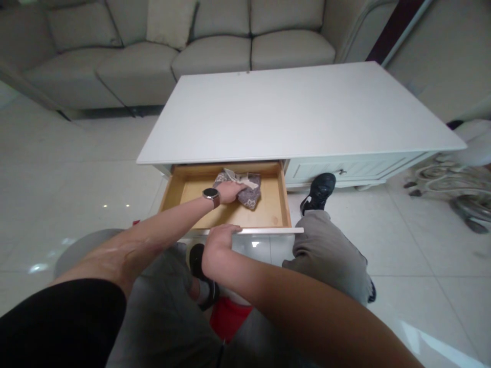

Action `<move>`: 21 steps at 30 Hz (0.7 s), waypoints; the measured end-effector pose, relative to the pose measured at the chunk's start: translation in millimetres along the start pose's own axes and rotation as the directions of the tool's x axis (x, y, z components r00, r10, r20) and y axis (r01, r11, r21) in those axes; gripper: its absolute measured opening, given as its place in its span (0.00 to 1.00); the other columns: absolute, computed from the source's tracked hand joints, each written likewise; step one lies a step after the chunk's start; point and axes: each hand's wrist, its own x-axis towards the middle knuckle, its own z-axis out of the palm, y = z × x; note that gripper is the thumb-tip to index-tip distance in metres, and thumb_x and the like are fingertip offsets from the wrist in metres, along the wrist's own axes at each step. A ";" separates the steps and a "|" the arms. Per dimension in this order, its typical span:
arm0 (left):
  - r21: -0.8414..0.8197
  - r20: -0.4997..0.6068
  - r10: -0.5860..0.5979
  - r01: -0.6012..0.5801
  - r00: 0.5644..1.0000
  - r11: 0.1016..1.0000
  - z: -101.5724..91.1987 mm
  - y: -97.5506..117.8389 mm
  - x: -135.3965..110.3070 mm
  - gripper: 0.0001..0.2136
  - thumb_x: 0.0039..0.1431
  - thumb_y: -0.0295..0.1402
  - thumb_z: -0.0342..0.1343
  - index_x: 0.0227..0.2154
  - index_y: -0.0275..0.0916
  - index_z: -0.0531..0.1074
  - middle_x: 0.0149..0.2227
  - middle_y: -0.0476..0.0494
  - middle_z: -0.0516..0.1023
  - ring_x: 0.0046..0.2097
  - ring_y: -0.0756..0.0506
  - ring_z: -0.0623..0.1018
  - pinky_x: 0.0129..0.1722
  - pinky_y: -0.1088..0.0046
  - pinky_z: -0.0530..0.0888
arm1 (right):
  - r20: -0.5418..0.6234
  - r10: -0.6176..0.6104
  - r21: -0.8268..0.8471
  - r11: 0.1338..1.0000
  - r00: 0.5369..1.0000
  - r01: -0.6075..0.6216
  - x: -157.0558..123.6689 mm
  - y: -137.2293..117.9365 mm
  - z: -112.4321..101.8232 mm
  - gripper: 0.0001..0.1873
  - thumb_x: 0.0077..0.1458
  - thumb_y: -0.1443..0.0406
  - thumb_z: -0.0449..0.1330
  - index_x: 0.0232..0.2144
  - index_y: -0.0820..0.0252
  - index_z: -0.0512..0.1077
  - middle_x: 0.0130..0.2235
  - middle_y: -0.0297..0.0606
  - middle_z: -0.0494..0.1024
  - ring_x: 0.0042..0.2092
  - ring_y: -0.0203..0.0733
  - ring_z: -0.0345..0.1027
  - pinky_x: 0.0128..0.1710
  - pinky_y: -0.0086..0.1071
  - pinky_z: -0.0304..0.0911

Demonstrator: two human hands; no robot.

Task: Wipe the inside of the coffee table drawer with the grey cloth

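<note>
A wooden drawer stands pulled out from under the white coffee table. Inside it lies a crumpled grey-purple cloth with a beige part. My left hand, a watch on its wrist, reaches into the drawer and closes on the cloth's left side. My right hand grips the drawer's white front edge, fingers curled over it.
My knees in grey trousers and a black shoe sit in front of the table. A red object is below me. A beige sofa stands behind the table. Cables or a wire object lie on the tiled floor at right.
</note>
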 end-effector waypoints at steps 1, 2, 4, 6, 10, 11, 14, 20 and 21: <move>-0.007 0.047 0.007 -0.007 0.999 1.000 12.3 -4.7 -1.3 0.28 0.59 0.26 0.51 0.62 0.48 0.69 0.61 0.38 0.74 0.57 0.35 0.76 0.56 0.61 0.70 | 0.001 0.041 -0.030 0.999 0.999 -0.041 2.8 -0.1 1.3 0.33 0.55 0.63 0.66 0.60 0.73 0.69 0.59 0.70 0.71 0.61 0.73 0.66 0.55 0.72 0.61; -0.015 0.074 0.014 -0.013 0.997 1.000 23.3 -8.2 -2.2 0.29 0.57 0.25 0.52 0.62 0.49 0.69 0.63 0.39 0.72 0.58 0.35 0.75 0.57 0.61 0.69 | -0.001 0.053 -0.052 0.997 0.999 -0.053 5.5 0.3 2.2 0.30 0.57 0.65 0.63 0.60 0.74 0.69 0.58 0.70 0.72 0.61 0.72 0.66 0.54 0.70 0.62; -0.021 0.079 0.025 -0.024 0.997 1.000 38.2 -12.5 -3.1 0.31 0.55 0.25 0.53 0.64 0.49 0.68 0.66 0.40 0.68 0.60 0.35 0.74 0.59 0.60 0.68 | 0.015 0.031 -0.086 0.996 0.999 -0.030 9.3 2.3 1.5 0.27 0.60 0.67 0.59 0.59 0.74 0.70 0.58 0.68 0.73 0.60 0.69 0.67 0.54 0.68 0.64; -0.019 0.084 0.038 -0.037 0.996 0.999 41.5 -14.2 -3.1 0.32 0.55 0.26 0.53 0.64 0.50 0.67 0.65 0.40 0.70 0.59 0.36 0.75 0.59 0.61 0.67 | 0.064 -0.035 -0.103 0.994 0.997 0.041 9.8 5.4 -2.7 0.27 0.58 0.64 0.61 0.58 0.71 0.73 0.57 0.64 0.74 0.59 0.70 0.68 0.53 0.69 0.64; -0.046 0.134 0.045 -0.040 0.990 0.998 26.2 -9.7 -4.4 0.27 0.55 0.29 0.54 0.58 0.50 0.74 0.54 0.41 0.81 0.54 0.37 0.78 0.57 0.63 0.69 | 0.152 -0.108 -0.110 0.986 0.982 0.125 3.8 10.8 -15.2 0.32 0.52 0.59 0.67 0.58 0.65 0.74 0.61 0.60 0.72 0.60 0.72 0.67 0.52 0.70 0.65; -0.062 0.149 0.045 -0.036 0.988 0.997 22.1 -6.8 -5.6 0.24 0.55 0.30 0.54 0.55 0.50 0.77 0.51 0.42 0.82 0.52 0.37 0.78 0.56 0.63 0.69 | 0.155 -0.104 -0.113 0.986 0.982 0.123 2.1 11.6 -17.6 0.33 0.52 0.59 0.67 0.59 0.65 0.73 0.62 0.60 0.71 0.60 0.72 0.66 0.52 0.69 0.65; -0.106 0.198 0.055 -0.034 0.979 0.994 17.7 1.1 -12.9 0.17 0.54 0.33 0.56 0.45 0.50 0.82 0.44 0.42 0.84 0.49 0.37 0.80 0.54 0.64 0.70 | 0.155 -0.119 -0.095 0.986 0.981 0.134 -0.8 13.2 -21.1 0.35 0.51 0.60 0.68 0.60 0.67 0.71 0.63 0.60 0.69 0.61 0.75 0.64 0.53 0.71 0.63; -0.102 0.193 -0.088 0.109 0.977 0.989 31.0 -42.8 -52.3 0.23 0.55 0.36 0.58 0.55 0.50 0.77 0.53 0.38 0.81 0.53 0.34 0.78 0.57 0.60 0.69 | 0.134 -0.100 -0.027 0.994 0.986 0.104 3.5 15.7 -17.6 0.34 0.53 0.61 0.67 0.60 0.71 0.71 0.62 0.62 0.70 0.61 0.75 0.64 0.52 0.73 0.63; -0.101 0.188 -0.140 0.161 0.972 0.982 32.8 -58.9 -61.8 0.24 0.56 0.37 0.58 0.57 0.49 0.75 0.55 0.37 0.80 0.54 0.34 0.78 0.57 0.59 0.69 | 0.136 -0.098 -0.028 0.994 0.986 0.103 4.1 16.0 -17.2 0.33 0.53 0.61 0.67 0.59 0.70 0.72 0.61 0.61 0.71 0.61 0.74 0.65 0.52 0.72 0.64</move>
